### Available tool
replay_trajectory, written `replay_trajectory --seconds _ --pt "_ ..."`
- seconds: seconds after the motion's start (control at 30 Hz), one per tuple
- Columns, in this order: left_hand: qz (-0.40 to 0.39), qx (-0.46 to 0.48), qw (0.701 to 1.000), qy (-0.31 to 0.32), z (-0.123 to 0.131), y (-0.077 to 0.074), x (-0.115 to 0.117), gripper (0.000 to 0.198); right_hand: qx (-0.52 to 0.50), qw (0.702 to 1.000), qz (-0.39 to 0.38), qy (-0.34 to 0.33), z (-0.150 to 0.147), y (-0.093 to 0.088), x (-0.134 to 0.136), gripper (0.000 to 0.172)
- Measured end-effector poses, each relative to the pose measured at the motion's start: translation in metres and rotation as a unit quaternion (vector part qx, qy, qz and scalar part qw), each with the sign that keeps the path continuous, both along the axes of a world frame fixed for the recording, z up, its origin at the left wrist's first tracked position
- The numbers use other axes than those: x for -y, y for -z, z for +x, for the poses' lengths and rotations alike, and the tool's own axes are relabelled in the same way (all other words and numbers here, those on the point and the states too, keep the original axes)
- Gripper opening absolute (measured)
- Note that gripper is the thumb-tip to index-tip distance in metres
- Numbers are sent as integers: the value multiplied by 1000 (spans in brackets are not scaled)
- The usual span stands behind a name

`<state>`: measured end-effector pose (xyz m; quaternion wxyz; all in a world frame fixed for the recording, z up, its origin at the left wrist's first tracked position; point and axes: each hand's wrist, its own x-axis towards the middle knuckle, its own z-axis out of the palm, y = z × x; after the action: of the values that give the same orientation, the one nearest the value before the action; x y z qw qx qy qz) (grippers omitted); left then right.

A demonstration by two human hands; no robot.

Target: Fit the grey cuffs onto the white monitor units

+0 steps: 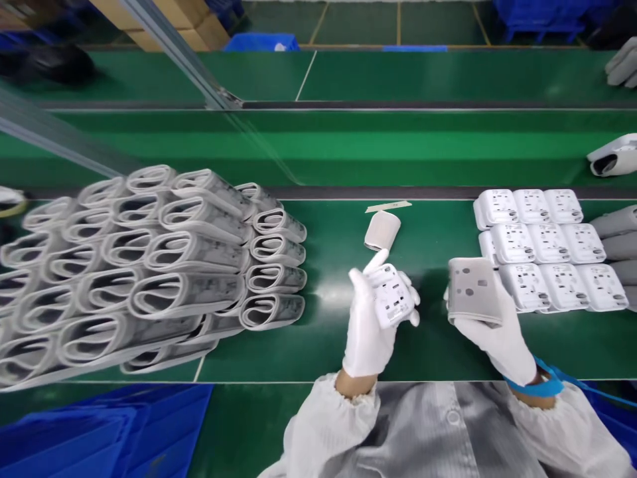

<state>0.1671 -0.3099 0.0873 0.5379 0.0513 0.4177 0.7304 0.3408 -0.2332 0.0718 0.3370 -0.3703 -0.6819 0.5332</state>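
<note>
In the head view, my left hand, in a white glove, grips a white socket adapter with its slotted face up. Further right, my gloved right hand is closed around a grey fabric sleeve with several round holes in it. The two things are held apart, above the green bench. Beyond my left hand lies a small beige fabric piece, with a strip of tape behind it. Right of my right hand, white socket adapters are stacked in rows.
Rolled grey fabric sleeves are piled on the left of the bench. A green conveyor belt runs behind, carrying a white item at the right. A metal post slants across the upper left. Blue bins stand below the bench.
</note>
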Motion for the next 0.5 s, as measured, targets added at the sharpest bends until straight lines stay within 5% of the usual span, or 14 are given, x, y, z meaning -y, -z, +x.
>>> replay_trajectory --seconds 0.17,0.37,0.5 --pt "70 -179 978 -88 19 6 -4 87 25 995 90 -20 -15 -2 8 91" --pt "118 -284 949 -65 29 22 1 71 26 993 111 -28 -23 -5 15 96" --pt "129 -293 947 -32 28 23 4 67 66 979 191 -8 -21 -10 13 92"
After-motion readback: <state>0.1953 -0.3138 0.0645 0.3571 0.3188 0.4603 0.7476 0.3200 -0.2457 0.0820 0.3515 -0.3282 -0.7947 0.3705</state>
